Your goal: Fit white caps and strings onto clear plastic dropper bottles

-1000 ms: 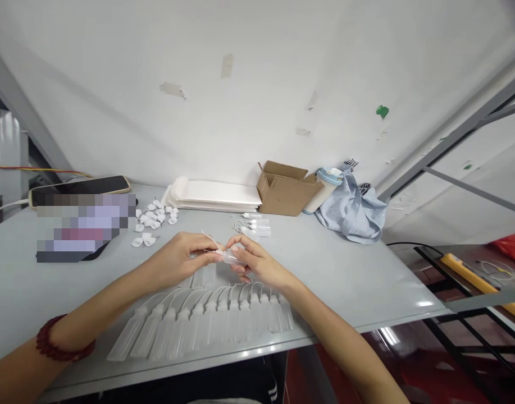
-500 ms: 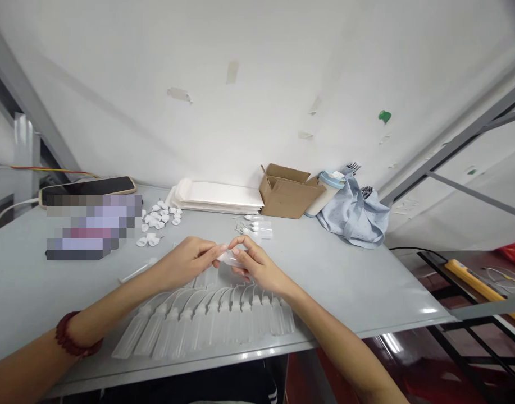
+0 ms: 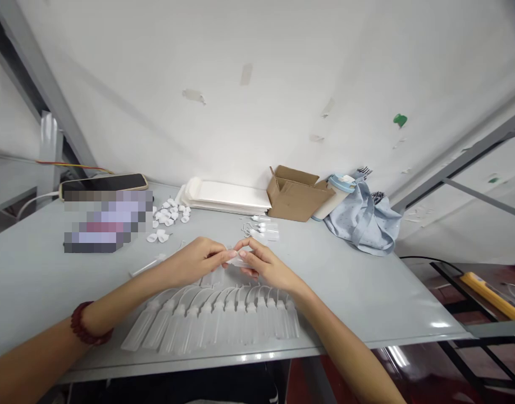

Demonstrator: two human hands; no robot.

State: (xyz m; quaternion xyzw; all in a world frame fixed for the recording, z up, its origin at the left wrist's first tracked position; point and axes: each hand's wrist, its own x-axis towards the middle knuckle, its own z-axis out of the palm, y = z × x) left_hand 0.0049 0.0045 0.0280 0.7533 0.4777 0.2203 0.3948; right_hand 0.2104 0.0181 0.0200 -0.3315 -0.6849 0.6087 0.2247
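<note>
My left hand (image 3: pixel 199 261) and my right hand (image 3: pixel 270 267) meet above the table's middle, around a small clear plastic bottle (image 3: pixel 239 262). The right fingers are wrapped about its body. My left thumb and fingers pinch its white end, which they largely cover. Just below the hands, a row of similar clear bottles (image 3: pixel 198 328) with white tops and thin curved tails lies along the front edge. A few more bottles lie partly hidden under the hands. Behind my right hand are several smaller clear pieces (image 3: pixel 270 231) with white ends.
White caps (image 3: pixel 168 214) lie in a loose pile at the left, near a pixelated object (image 3: pixel 108 224) and a phone (image 3: pixel 105 184). White flat packs (image 3: pixel 227 195), an open cardboard box (image 3: pixel 297 196), a lidded cup (image 3: pixel 331 196) and a blue cloth bag (image 3: pixel 364 221) line the wall.
The view has shifted slightly, so the scene sits a little further right. Both hands stay together on the bottle, the left fingers now closer against the right ones.
</note>
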